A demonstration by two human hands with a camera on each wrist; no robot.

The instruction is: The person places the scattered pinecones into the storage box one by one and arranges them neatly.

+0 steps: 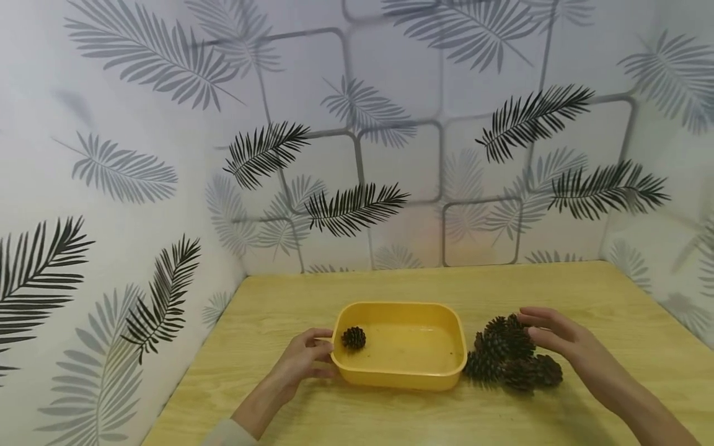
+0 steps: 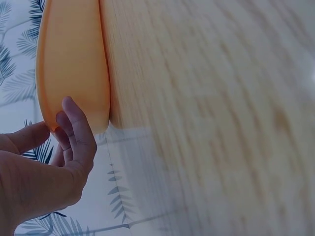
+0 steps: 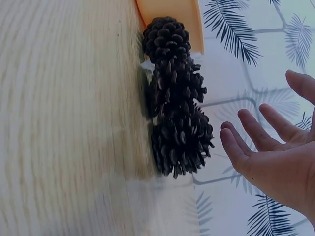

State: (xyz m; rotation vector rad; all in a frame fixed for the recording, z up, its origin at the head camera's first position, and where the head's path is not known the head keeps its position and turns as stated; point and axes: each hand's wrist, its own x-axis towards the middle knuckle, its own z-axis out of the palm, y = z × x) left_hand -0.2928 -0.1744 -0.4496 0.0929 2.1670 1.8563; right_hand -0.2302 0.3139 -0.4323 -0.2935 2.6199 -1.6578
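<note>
A yellow plastic tub stands on the table with one small pine cone inside, near its left end. At that end my left hand holds the tub, fingers curved against the outer wall and a fingertip at the rim; the left wrist view shows this hand at the orange-looking tub wall. Several dark pine cones lie heaped against the tub's right side. Beside the heap is my right hand, fingers spread and loosely bent. In the right wrist view, that hand has nothing in its grasp, just off the cones.
The light wood-grain table reaches back to a wall covered with a leaf pattern. Similar patterned walls stand at the left and right sides.
</note>
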